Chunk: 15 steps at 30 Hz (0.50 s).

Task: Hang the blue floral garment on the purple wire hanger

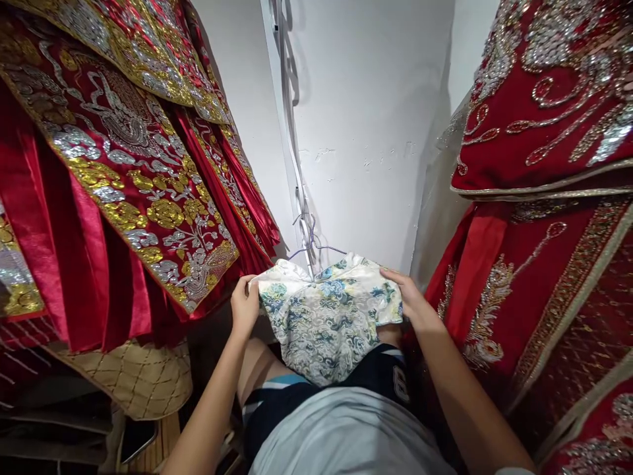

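A short-sleeved floral top [329,323] in white, blue, green and yellow hangs before me on a thin purple hanger [330,249]. The hanger's hook reaches up beside a white upright pole [293,142]; whether it is hooked on there, I cannot tell. My left hand [244,307] pinches the top at the left sleeve and shoulder. On the other side, my right hand [413,297] grips the right sleeve and shoulder, thumb side up along the fabric. Between both hands the cloth is spread wide, its lower part falling over my lap.
Red garments with gold and silver embroidery [143,171] hang close on the left. More red beaded clothing [539,132] hangs on the right. A white wall [366,99] stands ahead. At lower left, a dark phone-like slab [137,437] lies on a wooden surface.
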Available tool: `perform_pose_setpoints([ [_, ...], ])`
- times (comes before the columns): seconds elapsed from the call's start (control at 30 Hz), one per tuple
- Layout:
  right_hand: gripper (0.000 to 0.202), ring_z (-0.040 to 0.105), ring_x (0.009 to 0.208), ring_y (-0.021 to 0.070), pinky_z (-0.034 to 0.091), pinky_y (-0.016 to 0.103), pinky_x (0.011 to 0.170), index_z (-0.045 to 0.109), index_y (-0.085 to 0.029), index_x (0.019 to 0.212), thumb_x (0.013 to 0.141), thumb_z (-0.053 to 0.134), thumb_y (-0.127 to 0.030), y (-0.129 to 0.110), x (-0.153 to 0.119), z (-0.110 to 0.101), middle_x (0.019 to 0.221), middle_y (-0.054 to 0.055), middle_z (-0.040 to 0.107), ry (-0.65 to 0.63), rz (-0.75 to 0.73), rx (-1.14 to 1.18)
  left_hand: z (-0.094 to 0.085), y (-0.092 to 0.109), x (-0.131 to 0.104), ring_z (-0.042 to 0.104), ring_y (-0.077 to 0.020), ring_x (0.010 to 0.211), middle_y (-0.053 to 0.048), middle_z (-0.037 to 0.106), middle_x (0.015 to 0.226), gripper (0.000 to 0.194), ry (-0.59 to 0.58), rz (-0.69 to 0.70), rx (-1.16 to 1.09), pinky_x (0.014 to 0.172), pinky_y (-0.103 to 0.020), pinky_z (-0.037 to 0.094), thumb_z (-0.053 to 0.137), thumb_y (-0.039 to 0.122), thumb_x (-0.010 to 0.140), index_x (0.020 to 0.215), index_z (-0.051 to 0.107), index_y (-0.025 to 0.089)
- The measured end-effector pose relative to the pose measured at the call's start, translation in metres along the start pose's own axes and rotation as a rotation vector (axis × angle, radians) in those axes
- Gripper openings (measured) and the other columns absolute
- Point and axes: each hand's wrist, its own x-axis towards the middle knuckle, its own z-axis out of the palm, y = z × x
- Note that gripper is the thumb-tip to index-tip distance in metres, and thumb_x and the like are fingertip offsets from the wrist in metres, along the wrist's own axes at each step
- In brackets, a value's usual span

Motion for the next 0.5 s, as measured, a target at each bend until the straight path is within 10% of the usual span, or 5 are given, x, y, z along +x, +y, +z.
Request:
perform_pose_setpoints([
  [0.13, 0.056, 0.071, 0.098, 0.0357, 0.055, 0.047, 0.089, 0.068, -0.016, 0.117, 0.074, 0.065, -0.053, -0.032, 0.005, -0.008, 0.099, 0.012, 0.077, 0.08, 0.015, -0.01, 0.001, 0.048, 0.014, 0.06, -0.023, 0.106, -0.01, 0.064, 0.113, 0.035, 0.018, 0.125, -0.101, 0.095, -0.034, 0.047, 0.046, 0.041, 0.09, 0.112, 0.059, 0.016],
  [0.27, 0.077, 0.07, 0.102, 0.0386, 0.054, 0.053, 0.09, 0.061, -0.014, 0.13, 0.08, 0.045, -0.07, -0.053, -0.026, -0.006, 0.107, 0.016, 0.075, 0.074, -0.099, -0.191, -0.007, 0.083, 0.023, 0.036, -0.0322, 0.141, -0.011, 0.038, 0.152, 0.073, -0.383, 0.325, 0.051, 0.114, -0.047, 0.031, 0.066, 0.045, 0.08, 0.145, 0.041, 0.026],
  [0.37, 0.086, 0.066, 0.109, 0.041, 0.053, 0.055, 0.091, 0.061, -0.014, 0.132, 0.08, 0.038, -0.078, -0.046, -0.073, 0.01, 0.115, 0.019, 0.071, 0.004, -0.08, -0.187, 0.007, 0.075, 0.007, 0.015, -0.0425, 0.148, -0.013, 0.028, 0.158, 0.09, -0.383, 0.453, 0.313, 0.116, -0.064, 0.012, 0.077, 0.036, 0.068, 0.149, 0.038, 0.028],
  [0.5, 0.099, 0.05, 0.131, 0.0427, 0.048, 0.049, 0.103, 0.06, -0.024, 0.136, 0.056, 0.071, -0.081, -0.014, -0.123, 0.054, 0.147, 0.013, 0.052, -0.484, -0.103, -0.061, 0.043, 0.045, -0.023, 0.047, -0.0328, 0.13, -0.014, 0.056, 0.134, 0.062, -0.265, 0.437, 0.227, 0.115, -0.055, 0.028, 0.071, 0.03, 0.078, 0.135, 0.05, 0.019],
])
